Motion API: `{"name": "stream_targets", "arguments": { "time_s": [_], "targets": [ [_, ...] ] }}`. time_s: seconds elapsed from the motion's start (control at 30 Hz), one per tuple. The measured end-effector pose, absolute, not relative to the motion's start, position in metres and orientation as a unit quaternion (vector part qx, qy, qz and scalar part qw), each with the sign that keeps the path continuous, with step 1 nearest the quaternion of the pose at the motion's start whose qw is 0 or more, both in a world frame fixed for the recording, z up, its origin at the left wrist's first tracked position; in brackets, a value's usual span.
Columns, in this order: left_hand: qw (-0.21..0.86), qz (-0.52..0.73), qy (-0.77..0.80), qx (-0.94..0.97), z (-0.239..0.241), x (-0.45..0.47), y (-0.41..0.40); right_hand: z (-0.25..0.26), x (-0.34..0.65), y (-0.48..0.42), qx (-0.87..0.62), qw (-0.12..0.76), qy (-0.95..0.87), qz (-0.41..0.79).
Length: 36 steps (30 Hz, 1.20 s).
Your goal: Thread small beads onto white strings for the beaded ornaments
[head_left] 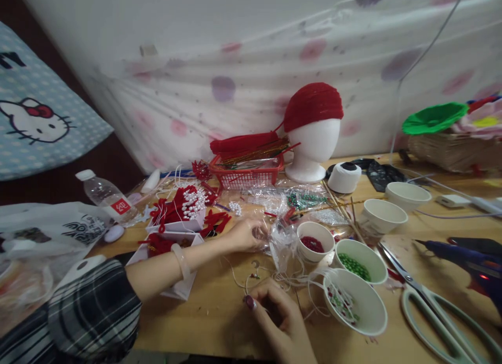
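My left hand [249,234] reaches forward over the table, its bent fingers closed at a crinkled clear plastic bag [283,245]; the fingertips are blurred and partly hidden by the plastic. Closer to me, my right hand [280,317] pinches a thin white cord [235,274] between thumb and forefinger. A small crescent charm [255,263] and a few tiny beads lie by that cord, just beyond the fingertips. To the right stand a bowl of dark red beads [311,243], a bowl of green beads [353,267] and a bowl with beaded white cords [371,314].
Scissors [423,296] and a blue glue gun [466,262] with a red light lie at right. Behind are a red basket [251,177], a white foam head [314,144] and a thread spool [344,177]. White boxes [182,286] and a plastic bottle [105,196] stand at left.
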<state>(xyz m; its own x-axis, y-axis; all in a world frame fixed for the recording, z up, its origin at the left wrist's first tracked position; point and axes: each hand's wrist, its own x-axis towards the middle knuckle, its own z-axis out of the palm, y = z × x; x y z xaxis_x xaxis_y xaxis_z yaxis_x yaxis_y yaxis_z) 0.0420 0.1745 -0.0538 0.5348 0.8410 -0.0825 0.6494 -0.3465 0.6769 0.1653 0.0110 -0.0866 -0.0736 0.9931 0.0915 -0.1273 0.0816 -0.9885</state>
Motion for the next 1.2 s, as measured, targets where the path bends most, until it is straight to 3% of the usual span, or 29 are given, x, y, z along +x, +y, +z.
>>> {"name": "stream_targets", "arguments": {
  "time_s": [0.63, 0.93, 1.2],
  "targets": [
    [0.274, 0.144, 0.298, 0.903, -0.044, 0.043, 0.167, -0.093, 0.165, 0.013, -0.409, 0.535, -0.518, 0.527],
    [0.245, 0.174, 0.337, 0.892, -0.059, 0.053, 0.164, -0.097, 0.163, 0.014, -0.397, 0.541, -0.524, 0.524],
    [0.278, 0.046, 0.342, 0.897, -0.031, 0.046, 0.173, -0.105, 0.161, 0.016, -0.39, 0.551, -0.529, 0.514]
  ]
}}
